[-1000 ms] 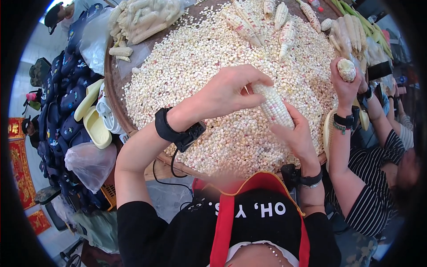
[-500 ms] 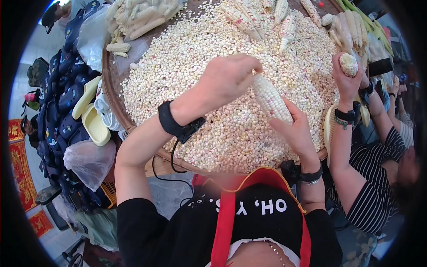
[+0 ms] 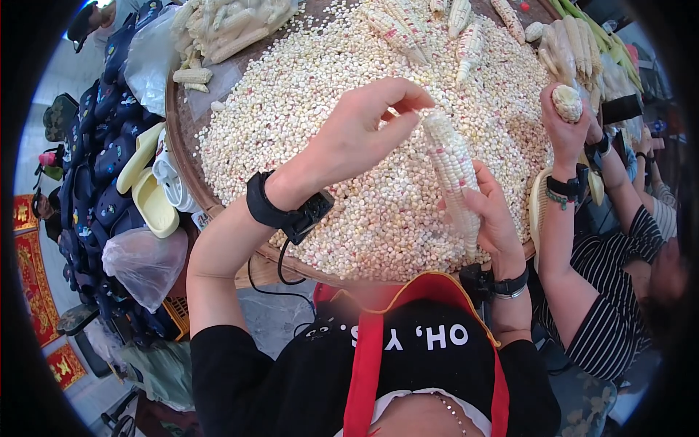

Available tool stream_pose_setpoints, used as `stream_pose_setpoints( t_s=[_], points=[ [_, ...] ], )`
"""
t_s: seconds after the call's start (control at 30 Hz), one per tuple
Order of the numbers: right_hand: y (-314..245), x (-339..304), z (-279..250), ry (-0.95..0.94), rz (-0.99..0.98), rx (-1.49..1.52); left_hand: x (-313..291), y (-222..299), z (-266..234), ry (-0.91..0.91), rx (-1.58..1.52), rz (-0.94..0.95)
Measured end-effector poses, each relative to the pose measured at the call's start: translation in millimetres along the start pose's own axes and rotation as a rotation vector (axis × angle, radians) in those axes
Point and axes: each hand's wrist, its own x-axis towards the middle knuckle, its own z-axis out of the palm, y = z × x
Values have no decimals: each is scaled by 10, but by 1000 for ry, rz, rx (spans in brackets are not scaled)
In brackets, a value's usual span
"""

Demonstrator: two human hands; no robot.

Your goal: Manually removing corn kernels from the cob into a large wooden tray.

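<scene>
My right hand grips an ear of corn near its lower end. The ear is white with some pinkish kernels and tilts with its top toward my left hand. My left hand hovers just beside that top end, thumb and fingers curved and slightly apart, with nothing visible between them. Under both hands lies a wide heap of loose white, yellow and pink kernels in a large round tray.
Whole ears of corn lie on the far part of the heap. Bagged cobs sit at the far left, more cobs at the far right. A co-worker's hand at the right holds a cob. Dark clogs and yellow sandals are stacked left.
The ear has turned more upright in my right hand and shows pinkish kernels. My left fingers have come off its top end and spread a little.
</scene>
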Motion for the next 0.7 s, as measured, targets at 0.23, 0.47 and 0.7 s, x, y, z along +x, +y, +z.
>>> stream_pose_setpoints(
  t_s=[0.23,0.47,0.7],
  points=[
    [-21,-10,41,2,21,-35,0,55,36,-151,19,101],
    [-13,-6,-16,-44,4,-105,21,34,-26,-224,4,176],
    [-12,17,3,-7,1,-214,49,72,-36,-316,53,55]
  ],
)
